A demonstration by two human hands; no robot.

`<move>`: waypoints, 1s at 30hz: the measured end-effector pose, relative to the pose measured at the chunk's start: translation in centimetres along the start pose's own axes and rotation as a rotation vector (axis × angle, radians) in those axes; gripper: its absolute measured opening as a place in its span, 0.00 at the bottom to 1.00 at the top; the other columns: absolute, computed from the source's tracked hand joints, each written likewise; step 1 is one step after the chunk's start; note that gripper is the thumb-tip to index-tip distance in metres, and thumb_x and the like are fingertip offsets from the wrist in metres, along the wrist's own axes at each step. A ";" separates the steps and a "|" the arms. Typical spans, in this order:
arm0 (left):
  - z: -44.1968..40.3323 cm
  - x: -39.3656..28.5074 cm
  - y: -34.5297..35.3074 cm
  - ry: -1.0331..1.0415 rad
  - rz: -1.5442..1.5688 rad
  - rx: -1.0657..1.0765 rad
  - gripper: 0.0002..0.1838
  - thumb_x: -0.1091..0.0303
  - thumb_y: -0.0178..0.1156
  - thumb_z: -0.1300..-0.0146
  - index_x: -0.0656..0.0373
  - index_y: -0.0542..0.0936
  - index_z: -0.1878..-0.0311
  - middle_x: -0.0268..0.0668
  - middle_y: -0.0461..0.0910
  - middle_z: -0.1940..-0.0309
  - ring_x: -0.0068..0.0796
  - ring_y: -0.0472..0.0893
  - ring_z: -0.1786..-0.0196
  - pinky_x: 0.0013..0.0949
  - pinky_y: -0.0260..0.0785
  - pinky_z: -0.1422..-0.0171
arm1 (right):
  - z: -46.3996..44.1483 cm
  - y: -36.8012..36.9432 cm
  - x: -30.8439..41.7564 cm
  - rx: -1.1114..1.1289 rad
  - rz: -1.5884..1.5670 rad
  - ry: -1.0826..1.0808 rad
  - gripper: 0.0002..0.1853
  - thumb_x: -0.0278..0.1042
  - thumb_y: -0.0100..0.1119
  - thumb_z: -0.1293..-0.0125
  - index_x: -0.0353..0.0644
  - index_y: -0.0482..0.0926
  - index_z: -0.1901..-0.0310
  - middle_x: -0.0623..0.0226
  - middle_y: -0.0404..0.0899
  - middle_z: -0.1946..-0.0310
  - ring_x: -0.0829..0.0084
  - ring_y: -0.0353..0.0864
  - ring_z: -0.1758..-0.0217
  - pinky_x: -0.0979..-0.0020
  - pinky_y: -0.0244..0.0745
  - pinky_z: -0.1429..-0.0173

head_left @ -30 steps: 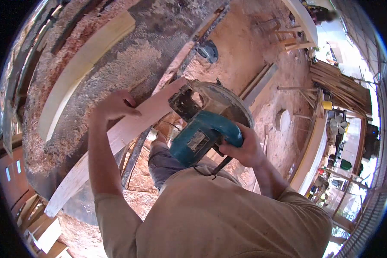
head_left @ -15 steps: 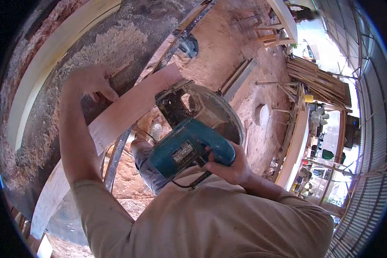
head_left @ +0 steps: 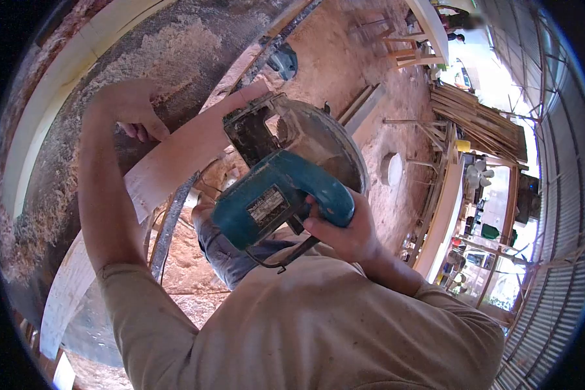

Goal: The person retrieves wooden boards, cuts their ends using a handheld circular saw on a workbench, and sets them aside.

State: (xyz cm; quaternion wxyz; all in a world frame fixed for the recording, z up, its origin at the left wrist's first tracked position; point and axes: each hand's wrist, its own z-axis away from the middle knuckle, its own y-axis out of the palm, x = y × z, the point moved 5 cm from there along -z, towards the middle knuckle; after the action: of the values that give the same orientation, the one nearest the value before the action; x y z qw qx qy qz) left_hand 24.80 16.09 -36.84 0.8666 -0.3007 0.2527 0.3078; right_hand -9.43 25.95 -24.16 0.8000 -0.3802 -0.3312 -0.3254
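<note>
My right hand (head_left: pixel 344 231) is closed round the rear handle of a teal circular saw (head_left: pixel 257 205). The saw's metal base and dusty blade guard lie at the far side of its body, close to a curved wooden board (head_left: pixel 182 149). That board runs diagonally across a dark worktable (head_left: pixel 201 45), its far end sticking out past the edge. My left hand (head_left: pixel 133 117) is bent at the wrist, its fingers curled at the board's upper edge; the thumb side touches the wood. Part of this hand is blurred against the sawdust.
Another pale curved board (head_left: pixel 39 153) lies along the table's far left. A second teal power tool (head_left: pixel 283 62) sits beyond the table edge. Stacked planks (head_left: pixel 478 120), a round pale block (head_left: pixel 391 169) and a bench (head_left: pixel 445 221) stand to the right. Sawdust covers the ground.
The saw and my right hand have shifted slightly left and up in view. My left hand has moved a little left, its fingers more curled. The whole view has shifted slightly.
</note>
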 end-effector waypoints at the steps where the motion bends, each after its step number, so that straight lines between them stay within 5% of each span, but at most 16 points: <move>1: -0.3 0.2 0.0 0.000 -0.002 0.002 0.27 0.67 0.77 0.58 0.72 0.78 0.57 0.44 0.85 0.71 0.32 0.86 0.70 0.33 0.80 0.67 | 0.0 0.0 -0.1 -0.001 -0.002 0.001 0.14 0.30 0.69 0.43 0.37 0.78 0.57 0.74 0.79 0.69 0.82 0.75 0.66 0.74 0.73 0.59; 15: -1.3 1.6 0.0 -0.005 0.036 -0.025 0.17 0.67 0.79 0.64 0.64 0.83 0.72 0.39 0.83 0.78 0.28 0.83 0.77 0.32 0.78 0.75 | -0.4 0.5 -0.8 -0.042 -0.029 0.007 0.13 0.24 0.68 0.44 0.36 0.77 0.58 0.73 0.78 0.69 0.84 0.74 0.65 0.77 0.71 0.59; 27: -1.0 1.0 -0.1 -0.047 0.054 0.018 0.22 0.67 0.80 0.65 0.68 0.80 0.69 0.42 0.84 0.75 0.30 0.85 0.74 0.33 0.79 0.72 | -0.6 0.3 -0.7 -0.049 0.083 0.013 0.11 0.31 0.68 0.44 0.40 0.77 0.62 0.71 0.78 0.70 0.79 0.75 0.64 0.71 0.72 0.57; 30: -1.2 1.4 -0.1 -0.052 0.057 0.000 0.21 0.67 0.80 0.65 0.68 0.80 0.69 0.42 0.84 0.75 0.30 0.85 0.74 0.33 0.79 0.71 | -0.7 0.5 -0.8 -0.038 0.055 0.000 0.11 0.25 0.67 0.44 0.37 0.77 0.60 0.74 0.78 0.68 0.83 0.75 0.64 0.77 0.71 0.58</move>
State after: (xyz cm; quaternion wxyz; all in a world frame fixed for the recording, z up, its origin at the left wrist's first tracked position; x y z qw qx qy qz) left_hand 25.46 15.74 -38.54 0.8637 -0.2855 0.2385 0.3402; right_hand -9.31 25.83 -25.28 0.8012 -0.4042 -0.3143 -0.3097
